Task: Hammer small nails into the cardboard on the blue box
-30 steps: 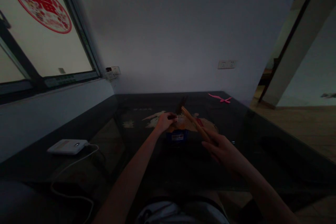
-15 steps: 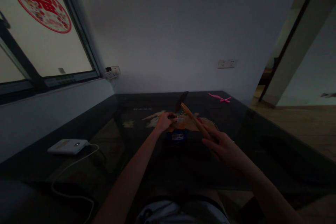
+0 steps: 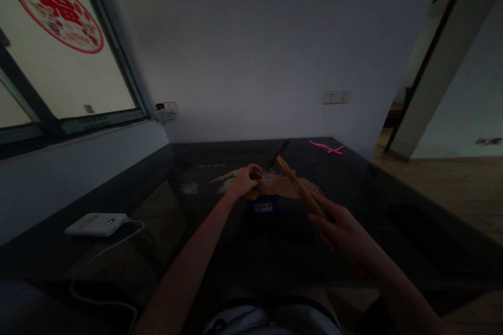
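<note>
My right hand (image 3: 338, 225) is wrapped round the wooden handle of a hammer (image 3: 294, 178). Its dark head is raised above the far side of a flat brown piece (image 3: 285, 189), which looks like cardboard. A blue box or tin (image 3: 263, 205) with a pale label shows at the near side of the brown piece. My left hand (image 3: 245, 180) rests at the left part of that piece with thumb and fingers curled in. Something small and clear seems to lie by its fingertips, too dim to name.
A white power bank (image 3: 98, 224) with a cable lies on the dark table (image 3: 188, 282) at left. A pink ribbon-like strip (image 3: 330, 149) lies near the far right corner. The wall (image 3: 243, 63) has sockets (image 3: 336, 97) and borders the table's far edge.
The hammer head has moved slightly to the right, and my right hand a little right and down. My left hand stays at the brown piece. The whole view has shifted slightly.
</note>
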`<state>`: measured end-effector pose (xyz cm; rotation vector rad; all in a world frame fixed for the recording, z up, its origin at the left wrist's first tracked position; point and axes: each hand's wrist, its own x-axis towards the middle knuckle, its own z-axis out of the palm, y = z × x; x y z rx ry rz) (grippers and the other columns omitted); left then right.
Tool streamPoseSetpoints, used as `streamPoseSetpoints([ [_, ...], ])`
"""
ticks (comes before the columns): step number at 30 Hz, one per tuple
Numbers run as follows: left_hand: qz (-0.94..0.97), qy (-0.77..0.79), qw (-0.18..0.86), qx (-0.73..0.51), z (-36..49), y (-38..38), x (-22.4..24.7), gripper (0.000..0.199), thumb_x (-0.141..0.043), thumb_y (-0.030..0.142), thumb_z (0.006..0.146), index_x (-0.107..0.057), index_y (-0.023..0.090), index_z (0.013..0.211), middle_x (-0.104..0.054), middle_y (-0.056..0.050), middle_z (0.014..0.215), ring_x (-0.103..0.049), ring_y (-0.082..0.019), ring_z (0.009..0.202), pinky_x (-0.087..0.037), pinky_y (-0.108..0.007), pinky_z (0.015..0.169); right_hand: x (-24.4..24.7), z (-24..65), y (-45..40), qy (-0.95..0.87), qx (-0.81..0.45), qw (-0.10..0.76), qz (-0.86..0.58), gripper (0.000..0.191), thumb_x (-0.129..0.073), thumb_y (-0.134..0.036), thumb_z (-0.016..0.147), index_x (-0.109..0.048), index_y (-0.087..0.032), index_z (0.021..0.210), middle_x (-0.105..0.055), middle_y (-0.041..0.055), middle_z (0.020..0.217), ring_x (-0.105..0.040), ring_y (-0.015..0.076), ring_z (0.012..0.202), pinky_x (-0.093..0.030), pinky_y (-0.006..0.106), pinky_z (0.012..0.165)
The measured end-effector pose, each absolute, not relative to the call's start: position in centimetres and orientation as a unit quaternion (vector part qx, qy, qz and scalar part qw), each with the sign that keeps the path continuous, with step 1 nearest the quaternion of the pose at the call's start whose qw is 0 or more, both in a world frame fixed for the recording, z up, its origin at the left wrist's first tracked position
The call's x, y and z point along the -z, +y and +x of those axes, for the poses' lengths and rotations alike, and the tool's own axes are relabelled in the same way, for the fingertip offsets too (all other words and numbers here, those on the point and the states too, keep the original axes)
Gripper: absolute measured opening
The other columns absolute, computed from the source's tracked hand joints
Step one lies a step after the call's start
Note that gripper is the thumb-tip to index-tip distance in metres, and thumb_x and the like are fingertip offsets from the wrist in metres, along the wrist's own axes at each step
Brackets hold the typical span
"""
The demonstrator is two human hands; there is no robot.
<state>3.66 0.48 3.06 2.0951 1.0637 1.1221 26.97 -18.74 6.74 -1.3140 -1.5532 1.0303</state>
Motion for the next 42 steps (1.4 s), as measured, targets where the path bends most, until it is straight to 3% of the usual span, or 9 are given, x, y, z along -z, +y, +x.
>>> streamPoseSetpoints([
  [4, 0.776, 0.344, 0.293, -0.439, 2.8, 0.1, -3.7, 0.052, -0.07, 0.016, 0.065, -0.051, 0.016, 0.114, -0.064, -0.008, 0.099, -0.062, -0.016, 0.089, -0.051, -0.03, 0.078, -5.4, 28.1, -20.3, -0.562, -0.452, 0.454, -0.524, 0.062, -0.059, -0.038, 0.08, -0.04, -0.019, 0.136, -0.04, -0.0094, 0.053, -0.037, 0.0065, 0.04, -0.03, 0.017, 0.035],
  [10, 0.759, 0.388, 0.162, -0.497, 0.6, -3.6, -5.4, 0.021, -0.054, 0.017, 0.079, -0.06, 0.016, 0.099, -0.064, -0.007, 0.099, -0.061, -0.016, 0.093, -0.05, -0.031, 0.083, -0.9, 29.8, -24.3, -0.413, -0.521, 0.555, -0.5, 0.067, -0.069, -0.039, 0.073, -0.044, -0.023, 0.133, -0.049, -0.007, 0.054, -0.033, 0.0025, 0.034, -0.026, 0.015, 0.032],
  [13, 0.757, 0.407, 0.102, -0.501, 0.3, -5.7, -5.5, 0.016, -0.051, 0.018, 0.082, -0.062, 0.017, 0.093, -0.065, -0.006, 0.094, -0.061, -0.015, 0.086, -0.05, -0.029, 0.081, 1.8, 30.4, -25.8, -0.325, -0.571, 0.6, -0.457, 0.063, -0.075, -0.043, 0.065, -0.055, -0.028, 0.122, -0.054, -0.0047, 0.053, -0.031, 0.0012, 0.028, -0.025, 0.014, 0.029],
  [16, 0.773, 0.41, 0.067, -0.48, 0.5, -6.6, -5.2, 0.015, -0.051, 0.019, 0.082, -0.062, 0.018, 0.092, -0.066, -0.005, 0.093, -0.061, -0.015, 0.085, -0.049, -0.029, 0.082, 3.8, 30.6, -26.3, -0.27, -0.608, 0.629, -0.401, 0.052, -0.075, -0.042, 0.067, -0.06, -0.033, 0.116, -0.05, -0.0056, 0.048, -0.031, 0.0012, 0.029, -0.025, 0.012, 0.03],
  [21, 0.769, 0.412, 0.053, -0.485, 1.5, -4.5, -4.3, 0.024, -0.056, 0.017, 0.078, -0.058, 0.018, 0.102, -0.062, -0.006, 0.102, -0.058, -0.016, 0.095, -0.047, -0.031, 0.086, 4.9, 30.2, -26.0, -0.257, -0.655, 0.627, -0.335, 0.056, -0.074, -0.038, 0.068, -0.056, -0.037, 0.121, -0.049, -0.0055, 0.05, -0.029, 0.0011, 0.03, -0.024, 0.011, 0.028],
  [24, 0.77, 0.416, 0.07, -0.479, 2.0, -3.1, -3.8, 0.035, -0.062, 0.019, 0.074, -0.055, 0.018, 0.109, -0.059, -0.008, 0.109, -0.056, -0.018, 0.101, -0.047, -0.033, 0.087, 4.9, 29.8, -26.1, -0.244, -0.674, 0.617, -0.325, 0.047, -0.075, -0.036, 0.068, -0.063, -0.034, 0.114, -0.047, -0.0053, 0.049, -0.031, 0.0012, 0.032, -0.024, 0.01, 0.03],
  [27, 0.773, 0.416, 0.059, -0.476, 2.1, -2.9, -3.4, 0.033, -0.061, 0.019, 0.075, -0.055, 0.017, 0.107, -0.058, -0.008, 0.109, -0.054, -0.019, 0.105, -0.044, -0.035, 0.091, 4.7, 29.3, -26.5, -0.228, -0.679, 0.614, -0.332, 0.041, -0.078, -0.033, 0.065, -0.067, -0.033, 0.105, -0.051, -0.0032, 0.052, -0.035, 0.0016, 0.036, -0.026, 0.01, 0.033],
  [36, 0.767, 0.413, 0.006, -0.491, 1.4, -4.4, -3.6, 0.023, -0.056, 0.018, 0.079, -0.057, 0.019, 0.103, -0.057, -0.007, 0.106, -0.053, -0.018, 0.104, -0.042, -0.034, 0.094, 5.2, 28.8, -26.6, -0.28, -0.686, 0.596, -0.31, 0.052, -0.077, -0.042, 0.063, -0.063, -0.033, 0.113, -0.049, -0.0057, 0.05, -0.026, -0.0008, 0.032, -0.022, 0.011, 0.031],
  [42, 0.788, 0.416, 0.085, -0.447, 2.4, -2.3, -3.2, 0.028, -0.063, 0.022, 0.075, -0.059, 0.017, 0.103, -0.061, -0.008, 0.105, -0.057, -0.019, 0.1, -0.044, -0.035, 0.091, 5.7, 28.9, -26.5, -0.267, -0.672, 0.609, -0.326, 0.05, -0.077, -0.042, 0.064, -0.063, -0.034, 0.112, -0.047, -0.0066, 0.049, -0.028, 0.0, 0.031, -0.023, 0.011, 0.031],
])
